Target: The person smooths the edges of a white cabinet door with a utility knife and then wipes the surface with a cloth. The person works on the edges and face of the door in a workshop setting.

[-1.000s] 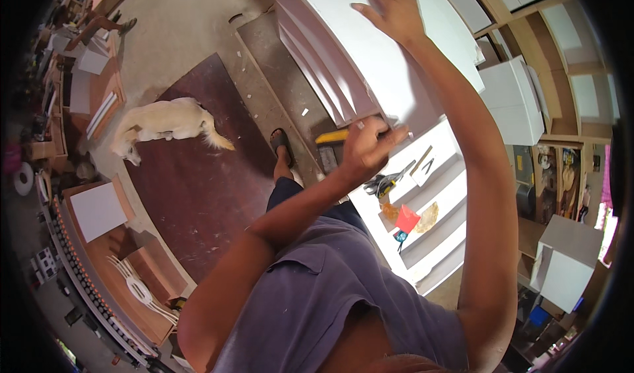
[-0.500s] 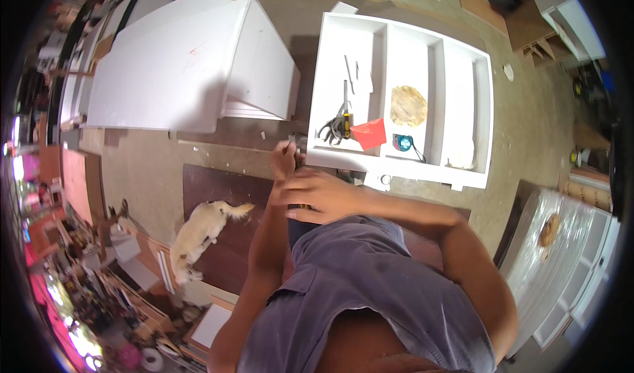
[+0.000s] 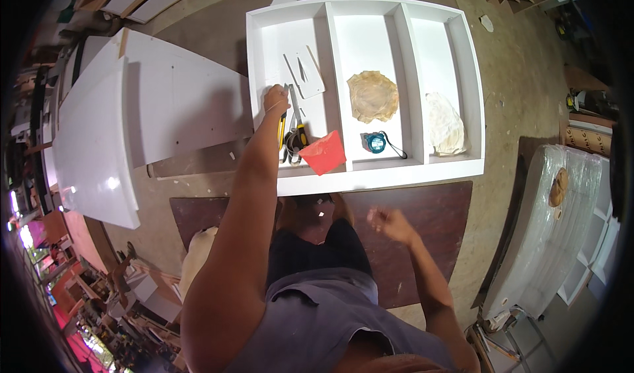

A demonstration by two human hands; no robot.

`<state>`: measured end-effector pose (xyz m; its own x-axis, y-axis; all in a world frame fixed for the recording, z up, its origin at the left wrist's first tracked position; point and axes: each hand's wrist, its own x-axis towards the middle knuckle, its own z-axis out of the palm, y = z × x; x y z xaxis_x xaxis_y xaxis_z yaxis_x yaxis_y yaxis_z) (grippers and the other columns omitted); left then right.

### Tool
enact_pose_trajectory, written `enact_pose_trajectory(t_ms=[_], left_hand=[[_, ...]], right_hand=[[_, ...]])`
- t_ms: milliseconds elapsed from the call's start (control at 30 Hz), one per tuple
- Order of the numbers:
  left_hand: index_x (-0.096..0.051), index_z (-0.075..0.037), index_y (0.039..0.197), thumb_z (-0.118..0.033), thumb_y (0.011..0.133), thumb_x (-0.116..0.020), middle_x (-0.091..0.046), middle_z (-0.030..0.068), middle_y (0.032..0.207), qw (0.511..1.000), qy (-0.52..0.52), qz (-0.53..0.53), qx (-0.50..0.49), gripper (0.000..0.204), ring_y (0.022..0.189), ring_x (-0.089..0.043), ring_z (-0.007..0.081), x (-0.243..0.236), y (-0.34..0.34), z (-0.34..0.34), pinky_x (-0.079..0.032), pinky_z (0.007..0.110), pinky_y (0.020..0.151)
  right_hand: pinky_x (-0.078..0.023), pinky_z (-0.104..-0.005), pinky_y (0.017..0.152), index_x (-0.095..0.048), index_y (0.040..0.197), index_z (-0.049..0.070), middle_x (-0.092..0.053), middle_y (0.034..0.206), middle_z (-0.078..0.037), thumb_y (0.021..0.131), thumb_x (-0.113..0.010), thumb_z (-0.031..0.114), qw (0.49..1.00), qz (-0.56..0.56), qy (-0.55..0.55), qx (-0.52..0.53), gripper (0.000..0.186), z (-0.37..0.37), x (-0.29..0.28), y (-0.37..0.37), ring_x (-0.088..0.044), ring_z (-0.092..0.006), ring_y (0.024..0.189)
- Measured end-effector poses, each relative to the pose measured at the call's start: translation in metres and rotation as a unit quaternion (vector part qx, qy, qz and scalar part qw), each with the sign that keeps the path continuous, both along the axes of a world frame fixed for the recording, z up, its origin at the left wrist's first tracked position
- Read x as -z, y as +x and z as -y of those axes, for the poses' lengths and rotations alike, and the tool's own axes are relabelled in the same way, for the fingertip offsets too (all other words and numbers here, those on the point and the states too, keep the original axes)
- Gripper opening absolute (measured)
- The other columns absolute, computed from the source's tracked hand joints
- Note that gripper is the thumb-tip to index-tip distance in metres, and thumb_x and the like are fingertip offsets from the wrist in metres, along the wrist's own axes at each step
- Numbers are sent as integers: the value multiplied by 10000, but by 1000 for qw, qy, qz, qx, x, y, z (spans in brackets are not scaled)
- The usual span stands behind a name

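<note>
My left hand (image 3: 276,100) reaches into the left compartment of a white cabinet frame (image 3: 370,178) lying on its back. Its fingers are closed by a dark, narrow tool end; what they hold is too small to make out. Just below the wrist lie a yellow-handled tool (image 3: 282,130), a black-and-yellow handled tool (image 3: 302,134) and a red piece of sheet (image 3: 325,153). Beyond the fingers, thin dark rods rest by a small white plate (image 3: 312,84). My right hand (image 3: 389,224), smeared by motion, hovers over a dark brown board (image 3: 429,241), touching nothing visible.
The middle compartment holds a round tan wad (image 3: 374,97) and a teal tape measure (image 3: 376,142); a whitish cloth-like bundle (image 3: 446,125) sits in the right one. A white cabinet (image 3: 96,135) stands left. A light-coloured animal (image 3: 198,247) is partly behind my left arm. Plastic-wrapped furniture (image 3: 535,241) lies right.
My hands were together by my lap, the right over the left. They have parted: the left went forward into the cabinet frame, the right swung out to the right. The view has shifted.
</note>
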<state>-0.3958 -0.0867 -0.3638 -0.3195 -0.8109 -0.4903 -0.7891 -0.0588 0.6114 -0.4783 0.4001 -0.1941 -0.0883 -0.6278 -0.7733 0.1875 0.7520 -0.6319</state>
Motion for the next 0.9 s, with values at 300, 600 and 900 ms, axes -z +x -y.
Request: enact_pose_trajectory(t_ms=[300,600,900], left_hand=[[-668,-22,1153,-193,936,-670,-705,172,1060,978,-118,-171,-6,276,820,-698,213,-51,118,-70,-559,374,738],[-703,-17,1006,-226,942,-668,-678,54,782,972,51,-73,-217,221,737,-622,102,-165,294,-213,-495,287,674],[-565,12,1316,-262,987,-620,-637,118,1246,868,123,-468,-109,432,1152,-614,196,-283,256,-215,-513,353,953]], right_hand=[[-548,-348,785,-646,1091,2,-691,967,-111,957,-629,204,924,-291,-116,220,243,192,203,-154,-678,-232,879],[-571,-369,703,-648,1055,29,-671,986,-90,939,-614,223,846,137,-8,515,229,216,288,-236,-667,-221,861],[-485,-475,981,-609,1203,-34,-656,1183,-148,945,-578,255,813,134,-417,384,388,238,-88,-108,-610,-295,1122]])
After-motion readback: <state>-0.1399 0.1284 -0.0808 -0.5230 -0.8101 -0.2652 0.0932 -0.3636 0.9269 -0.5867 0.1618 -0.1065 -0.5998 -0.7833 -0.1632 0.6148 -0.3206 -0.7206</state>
